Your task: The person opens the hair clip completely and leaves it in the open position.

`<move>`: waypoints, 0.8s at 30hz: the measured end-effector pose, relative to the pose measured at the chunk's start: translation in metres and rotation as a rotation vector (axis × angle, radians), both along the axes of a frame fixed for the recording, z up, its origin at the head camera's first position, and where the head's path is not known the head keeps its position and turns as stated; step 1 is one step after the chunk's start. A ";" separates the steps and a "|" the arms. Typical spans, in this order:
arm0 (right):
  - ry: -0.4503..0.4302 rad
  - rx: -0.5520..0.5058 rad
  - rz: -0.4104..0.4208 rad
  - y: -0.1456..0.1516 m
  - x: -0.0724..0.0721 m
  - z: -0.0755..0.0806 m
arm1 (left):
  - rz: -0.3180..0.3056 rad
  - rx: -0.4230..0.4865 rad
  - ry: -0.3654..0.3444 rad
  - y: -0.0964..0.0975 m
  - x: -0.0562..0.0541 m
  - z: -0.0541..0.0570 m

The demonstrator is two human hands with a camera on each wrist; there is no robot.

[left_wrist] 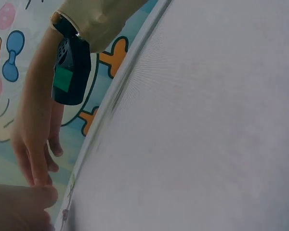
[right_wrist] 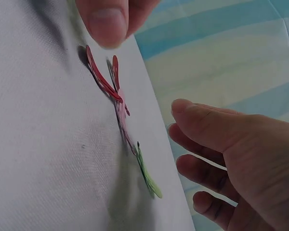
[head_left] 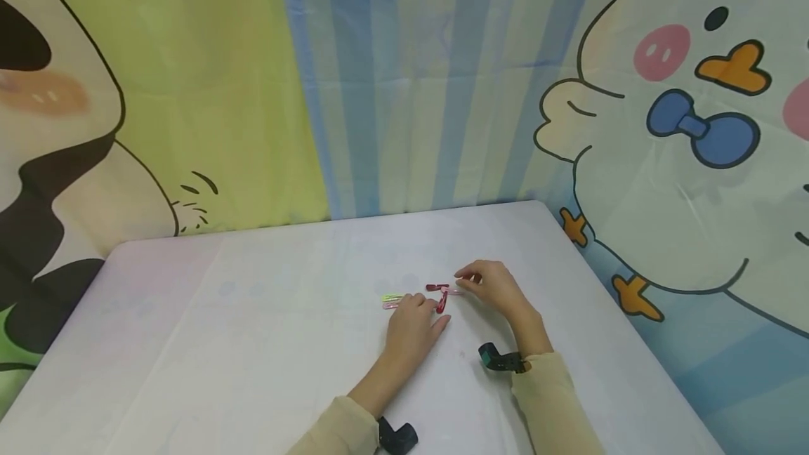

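Several snap hair clips lie close together on the white table. In the head view there are two red clips (head_left: 442, 302), a pink clip (head_left: 390, 305) and a green clip (head_left: 391, 298). My left hand (head_left: 412, 328) hovers over them, its fingers loosely bent and gripping nothing; the right wrist view shows this left hand (right_wrist: 241, 159) apart from the green clip (right_wrist: 147, 175). Just right of the red clips, my right hand (head_left: 496, 290) has its thumb (right_wrist: 108, 26) above the red clip (right_wrist: 100, 79). No clip shows between its fingers.
The white table (head_left: 253, 343) ends at a far edge, with a striped curtain (head_left: 411, 76) behind it. Cartoon-printed cloth (head_left: 670, 195) hangs along the right side. Each wrist bears a dark camera mount (head_left: 499, 359).
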State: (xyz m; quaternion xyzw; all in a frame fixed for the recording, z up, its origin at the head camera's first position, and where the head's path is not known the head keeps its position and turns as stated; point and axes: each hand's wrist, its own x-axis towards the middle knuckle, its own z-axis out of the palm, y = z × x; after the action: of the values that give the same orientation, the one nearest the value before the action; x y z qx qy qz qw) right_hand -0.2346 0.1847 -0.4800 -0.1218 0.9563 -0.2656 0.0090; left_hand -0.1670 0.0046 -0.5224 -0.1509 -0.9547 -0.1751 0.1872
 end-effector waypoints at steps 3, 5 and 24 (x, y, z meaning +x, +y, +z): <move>-0.024 0.007 0.010 -0.006 0.001 -0.002 | 0.032 -0.002 0.001 0.003 -0.002 -0.004; -0.033 0.016 0.013 -0.009 0.001 -0.003 | 0.046 -0.002 -0.001 0.005 -0.003 -0.005; -0.066 0.095 0.066 -0.016 0.002 -0.007 | 0.072 0.118 0.006 0.007 -0.007 -0.008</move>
State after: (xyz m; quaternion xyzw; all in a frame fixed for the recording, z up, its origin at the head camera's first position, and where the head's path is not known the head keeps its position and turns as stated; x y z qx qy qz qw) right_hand -0.2321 0.1686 -0.4870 -0.1439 0.9625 -0.2233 0.0549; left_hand -0.1742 0.0112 -0.5303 -0.1058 -0.9470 -0.2238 0.2049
